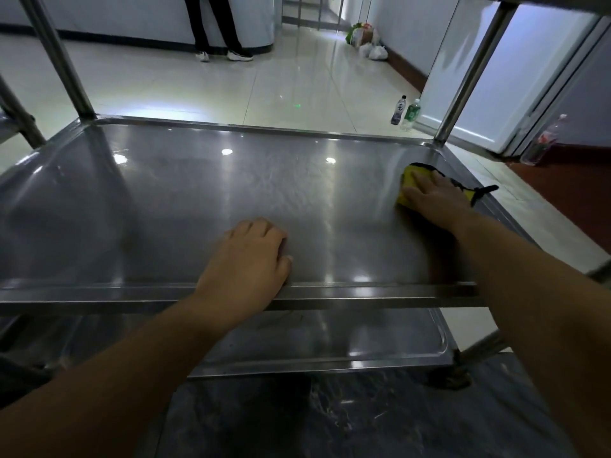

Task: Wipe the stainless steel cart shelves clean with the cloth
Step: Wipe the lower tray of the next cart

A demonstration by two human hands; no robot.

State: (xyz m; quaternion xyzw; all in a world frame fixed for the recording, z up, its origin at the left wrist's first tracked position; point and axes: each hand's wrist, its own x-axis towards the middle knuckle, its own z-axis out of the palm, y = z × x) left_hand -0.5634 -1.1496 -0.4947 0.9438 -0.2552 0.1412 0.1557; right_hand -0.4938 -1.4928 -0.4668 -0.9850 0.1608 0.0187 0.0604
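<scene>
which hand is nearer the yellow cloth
Right. The right hand presses on the yellow cloth in the far right corner of the shelf; the left hand rests at the near rim, well apart from it.

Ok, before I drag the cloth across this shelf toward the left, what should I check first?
1. Cloth under the right hand: ok, pressed flat at the far right corner.
2. Left hand steadying the cart: ok, it rests on the near rim.
3. Path across the middle shelf: ok, nothing lies on it.
4. Shelf surface clean: cannot tell, glare hides any smears.
5. Lower shelf wiped: cannot tell.
6. Floor bottles away from the cart: ok, they stand apart.
</scene>
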